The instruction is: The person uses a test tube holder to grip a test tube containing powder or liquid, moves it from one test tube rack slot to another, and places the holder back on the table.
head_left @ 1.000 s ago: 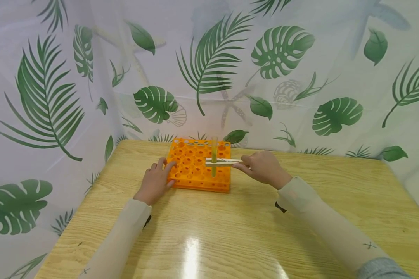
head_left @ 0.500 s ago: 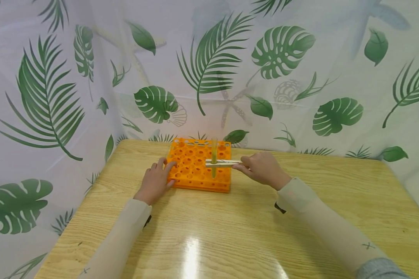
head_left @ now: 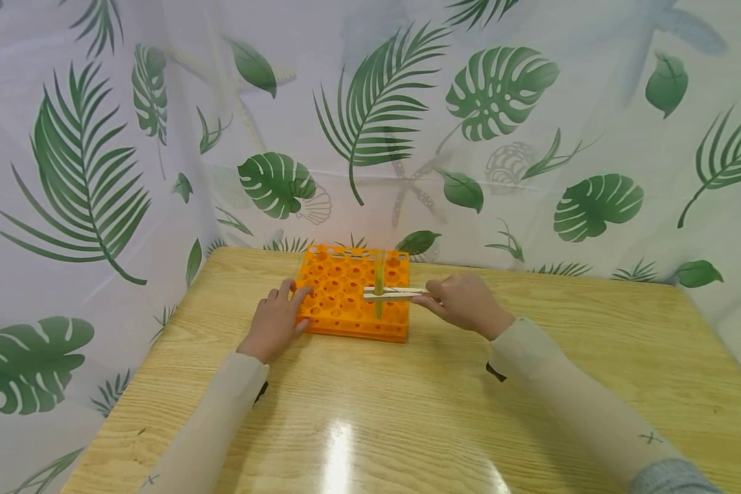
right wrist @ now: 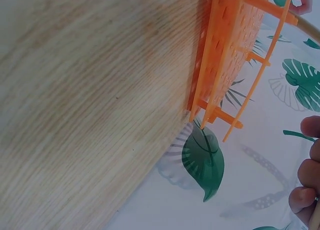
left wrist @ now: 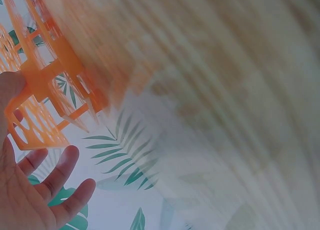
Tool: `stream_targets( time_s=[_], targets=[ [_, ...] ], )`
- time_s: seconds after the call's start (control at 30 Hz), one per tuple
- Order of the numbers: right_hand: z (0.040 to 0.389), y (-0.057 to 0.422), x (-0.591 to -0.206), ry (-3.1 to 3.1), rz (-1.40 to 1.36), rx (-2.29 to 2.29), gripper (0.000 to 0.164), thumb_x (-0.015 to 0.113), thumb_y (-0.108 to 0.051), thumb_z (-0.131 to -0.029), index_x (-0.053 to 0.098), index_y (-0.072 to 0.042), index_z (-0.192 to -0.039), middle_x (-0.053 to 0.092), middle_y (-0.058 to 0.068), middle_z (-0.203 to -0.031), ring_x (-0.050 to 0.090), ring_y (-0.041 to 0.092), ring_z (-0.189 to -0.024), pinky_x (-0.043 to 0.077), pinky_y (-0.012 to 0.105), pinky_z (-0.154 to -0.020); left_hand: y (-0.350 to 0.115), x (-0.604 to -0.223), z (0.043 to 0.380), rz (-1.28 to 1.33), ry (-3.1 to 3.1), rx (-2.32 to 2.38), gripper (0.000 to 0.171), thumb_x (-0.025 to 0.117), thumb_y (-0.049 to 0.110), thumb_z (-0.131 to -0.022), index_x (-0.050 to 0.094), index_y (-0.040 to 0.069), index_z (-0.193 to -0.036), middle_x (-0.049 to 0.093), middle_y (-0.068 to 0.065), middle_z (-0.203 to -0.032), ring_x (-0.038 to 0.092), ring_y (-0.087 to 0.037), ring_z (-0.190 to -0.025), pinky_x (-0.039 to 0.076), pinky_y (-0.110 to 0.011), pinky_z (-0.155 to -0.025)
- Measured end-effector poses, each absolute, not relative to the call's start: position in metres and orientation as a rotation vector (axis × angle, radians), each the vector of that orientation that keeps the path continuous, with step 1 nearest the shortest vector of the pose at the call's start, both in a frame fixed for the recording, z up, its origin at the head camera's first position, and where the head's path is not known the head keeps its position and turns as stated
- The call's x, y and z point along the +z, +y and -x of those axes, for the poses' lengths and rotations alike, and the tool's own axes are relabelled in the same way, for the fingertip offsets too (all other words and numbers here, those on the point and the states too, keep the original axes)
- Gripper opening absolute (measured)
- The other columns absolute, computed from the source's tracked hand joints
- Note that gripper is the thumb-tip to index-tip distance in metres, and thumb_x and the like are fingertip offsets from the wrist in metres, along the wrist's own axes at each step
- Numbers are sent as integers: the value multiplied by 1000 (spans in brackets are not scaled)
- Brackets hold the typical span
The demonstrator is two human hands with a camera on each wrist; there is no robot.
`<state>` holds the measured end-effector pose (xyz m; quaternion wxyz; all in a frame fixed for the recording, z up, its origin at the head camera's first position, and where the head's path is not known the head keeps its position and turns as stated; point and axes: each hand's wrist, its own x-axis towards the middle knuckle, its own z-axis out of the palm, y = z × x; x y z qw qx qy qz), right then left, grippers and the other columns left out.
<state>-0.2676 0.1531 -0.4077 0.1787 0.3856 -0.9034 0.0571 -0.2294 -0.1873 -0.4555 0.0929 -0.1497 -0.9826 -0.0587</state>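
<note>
In the head view an orange test tube rack (head_left: 352,326), its top full of round holes, stands on the wooden table. My left hand (head_left: 273,321) grips its left end, index finger on top and thumb at the near side. The left wrist view shows that hand (left wrist: 42,190) with thumb and a finger at the rack's frame (left wrist: 37,80) and the other fingers loose. My right hand (head_left: 463,302) pinches a wooden test tube clamp (head_left: 395,293). Upright in the clamp's jaws is a glass test tube (head_left: 379,274) with yellowish-green liquid, over the rack's right part; whether its bottom enters a hole is unclear.
The wooden table (head_left: 358,398) reaches back to a white leaf-print cloth (head_left: 377,103) hanging close behind the rack. Bright reflections lie on the table's near part. A sleeve blurs much of the left wrist view.
My right hand has lowered slightly, taking the clamp and test tube down a little toward the rack. The left hand and the rack have stayed in place.
</note>
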Motion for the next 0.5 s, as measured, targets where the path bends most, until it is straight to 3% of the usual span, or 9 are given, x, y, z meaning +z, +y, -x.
stream_targets(
  time_s=[0.13,0.17,0.27,0.37,0.5],
  targets=[
    [268,153,-410,-2561,-1074,150,66,13,-68,-90,41,-15,-60,24,-7,-47,18,5,-42,12,21,-43,-187,-455,229,441,-2916,-171,54,63,36,-89,43,19,-135,41,-12,-123,50,-29,-93,46,-40,-73],
    [268,153,-410,-2559,-1073,152,66,14,-68,-90,41,-15,-60,24,-7,-47,17,6,-42,12,21,-43,-187,-455,229,441,-2915,-168,53,63,36,-89,43,19,-135,41,-12,-123,50,-29,-93,46,-41,-73],
    [268,152,-410,-2561,-1070,145,54,39,-58,-94,41,-16,-60,24,-7,-47,17,6,-41,12,21,-43,-187,-454,229,445,-2909,-171,53,64,36,-89,43,18,-134,41,-12,-123,50,-29,-93,46,-41,-73],
    [268,152,-411,-2556,-1076,141,44,61,-41,-88,40,-16,-59,23,-8,-47,17,5,-41,11,21,-43,-187,-454,229,445,-2906,-174,53,64,36,-88,44,18,-134,42,-12,-122,50,-29,-92,47,-41,-72],
    [269,152,-413,-2537,-1090,147,43,63,-39,-87,40,-16,-59,22,-9,-47,16,4,-40,11,21,-43,-187,-454,230,436,-2916,-184,53,65,36,-88,44,19,-134,42,-12,-122,49,-29,-92,46,-41,-73]
  ],
)
